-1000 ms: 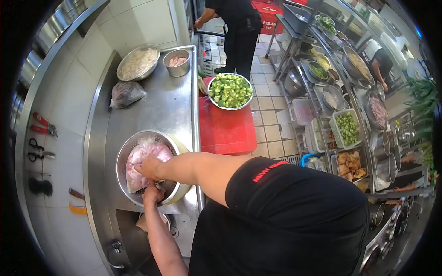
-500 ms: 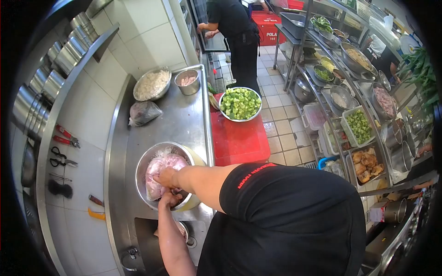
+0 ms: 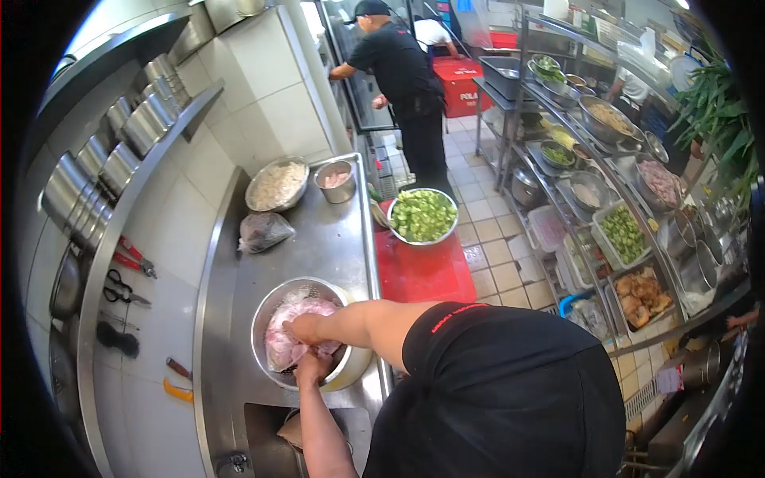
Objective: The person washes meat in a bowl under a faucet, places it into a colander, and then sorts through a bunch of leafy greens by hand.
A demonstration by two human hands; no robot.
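A pink, meat-like mass in what looks like clear plastic (image 3: 280,338) lies in a perforated metal colander (image 3: 261,311), set in a large pot (image 3: 355,373) on the steel counter. My right hand (image 3: 305,327) reaches in from the right, its fingers closed on the top of the mass. Just below it, my left hand (image 3: 313,367) is closed on the mass's near edge by the colander rim. The fingertips of both hands are partly hidden.
Beyond the pot are a knotted bag (image 3: 265,232), a pale-filled bowl (image 3: 278,183) and a small pot (image 3: 335,182). Chopped greens fill a bowl (image 3: 422,216) over a red surface (image 3: 426,275). A co-worker (image 3: 402,72) stands behind. A sink (image 3: 267,430) is near my left arm; food racks (image 3: 550,187) stand right.
The view has tilted, so the counter and pot appear lower and farther right. The co-worker's head has come into view. Both hands remain at the pink mass, with its near edge gathered more.
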